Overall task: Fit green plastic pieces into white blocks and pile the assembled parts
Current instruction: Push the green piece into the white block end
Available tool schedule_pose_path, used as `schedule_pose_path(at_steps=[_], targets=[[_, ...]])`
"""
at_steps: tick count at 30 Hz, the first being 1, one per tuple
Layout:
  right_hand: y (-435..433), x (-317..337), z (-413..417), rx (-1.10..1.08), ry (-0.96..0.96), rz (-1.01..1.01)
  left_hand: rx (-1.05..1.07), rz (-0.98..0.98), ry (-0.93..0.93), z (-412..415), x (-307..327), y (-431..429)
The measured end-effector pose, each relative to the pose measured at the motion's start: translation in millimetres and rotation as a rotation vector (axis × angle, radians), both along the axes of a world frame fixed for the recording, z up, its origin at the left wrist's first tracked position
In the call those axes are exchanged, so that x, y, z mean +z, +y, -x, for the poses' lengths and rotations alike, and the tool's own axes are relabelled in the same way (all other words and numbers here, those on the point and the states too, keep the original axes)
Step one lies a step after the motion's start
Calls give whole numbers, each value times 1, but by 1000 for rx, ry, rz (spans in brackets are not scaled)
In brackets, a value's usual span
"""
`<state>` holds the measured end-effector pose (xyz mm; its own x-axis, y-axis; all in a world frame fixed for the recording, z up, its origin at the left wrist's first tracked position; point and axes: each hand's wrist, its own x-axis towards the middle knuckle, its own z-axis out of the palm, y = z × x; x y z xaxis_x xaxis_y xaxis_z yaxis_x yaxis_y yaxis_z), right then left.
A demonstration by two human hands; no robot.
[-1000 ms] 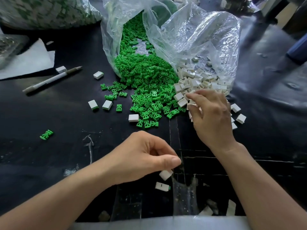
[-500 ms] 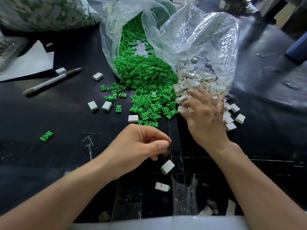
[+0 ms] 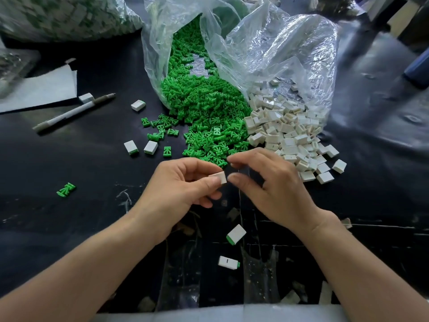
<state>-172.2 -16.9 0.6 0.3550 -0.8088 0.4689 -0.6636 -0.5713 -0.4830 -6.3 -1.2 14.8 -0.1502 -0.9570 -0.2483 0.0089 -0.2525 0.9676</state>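
White plastic, a single block (image 3: 219, 177), sits pinched between the thumb and forefinger of my left hand (image 3: 183, 184), just on my side of the green heap (image 3: 209, 117). I hold it there, I think, so that the next green piece is only a short reach off. My right hand (image 3: 274, 189) faces it from the other side, thumb and forefinger curled toward the block's free end. Whether they touch it or hold a green piece I cannot tell; nothing green shows between them. The loose white blocks (image 3: 285, 133) lie touching the heap's right flank, both spilling from a clear bag (image 3: 278, 54), handy to either hand. Two assembled parts (image 3: 235, 233), green at one end, lie well nearer me than the heap. I take them for the start of the pile. My forearms angle inward and meet just before the heap, palms turned toward each other.
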Motion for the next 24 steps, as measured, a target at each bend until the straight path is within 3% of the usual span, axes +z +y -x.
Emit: schedule_pose_path(at_steps=[3,10,24], targets=[[-4,-2,4,-153,12,-78,1,-26,25,1,1,0],[-8,-12,-1,-294,303,-163,-18,-57,59,1,1,1],[-3,-5,1,-263,282,-284,-63,-79,38,2,0,1]])
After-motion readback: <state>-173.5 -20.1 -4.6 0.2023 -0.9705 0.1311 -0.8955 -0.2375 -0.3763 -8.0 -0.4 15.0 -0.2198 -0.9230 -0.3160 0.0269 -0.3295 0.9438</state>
